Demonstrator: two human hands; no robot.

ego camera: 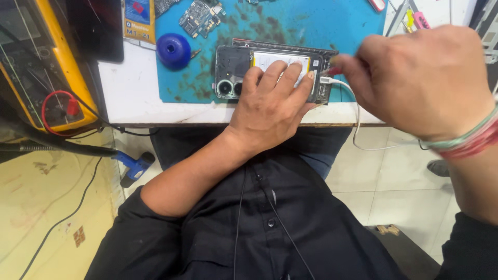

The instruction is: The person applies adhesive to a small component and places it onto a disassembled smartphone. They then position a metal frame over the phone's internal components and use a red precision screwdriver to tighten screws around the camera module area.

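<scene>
Hands: left (270, 103) flat on opened phone (236, 65) | right (420, 78) pinching red-tipped tool (333, 70) | yellow-blue label card (139, 21) top-left

Phone (236, 65) lies on mat (311, 26), dome (174, 51) left.

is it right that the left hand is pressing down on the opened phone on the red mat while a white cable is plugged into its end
Not quite: the mat is blue, not red. The head view shows the left hand flat on the opened phone, with the white cable at its end.
</scene>
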